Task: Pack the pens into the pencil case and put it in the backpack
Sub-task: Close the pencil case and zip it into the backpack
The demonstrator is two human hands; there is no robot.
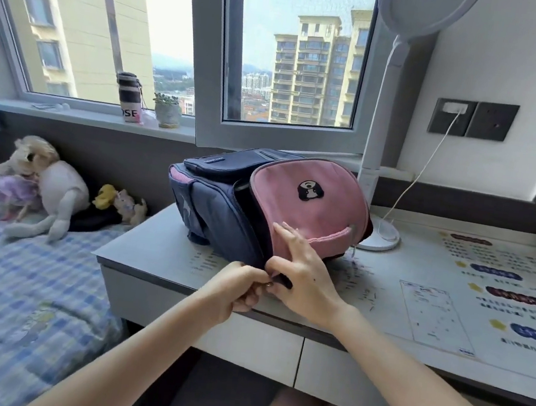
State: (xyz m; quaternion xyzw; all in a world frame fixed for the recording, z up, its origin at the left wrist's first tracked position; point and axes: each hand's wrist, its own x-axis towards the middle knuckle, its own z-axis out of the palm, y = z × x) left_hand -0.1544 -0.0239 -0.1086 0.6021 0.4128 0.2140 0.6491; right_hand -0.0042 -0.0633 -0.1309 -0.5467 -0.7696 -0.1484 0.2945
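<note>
A navy and pink backpack [223, 204] lies on the white desk [161, 250], its pink front panel with a dog patch facing me. The zip along the panel's left side stands partly apart, showing a dark gap. My left hand [237, 286] pinches something small at the bag's near corner, apparently the zip pull. My right hand [302, 273] holds the near edge of the pink panel, thumb and fingers on the fabric beside a dark tab. No pens or pencil case are visible.
A white desk lamp [379, 239] stands right behind the bag, its cable running up to a wall socket [450, 115]. Printed sheets cover the desk's right side. A bed with soft toys [45, 184] lies left; a bottle [128, 96] and potted plant [167, 111] stand on the sill.
</note>
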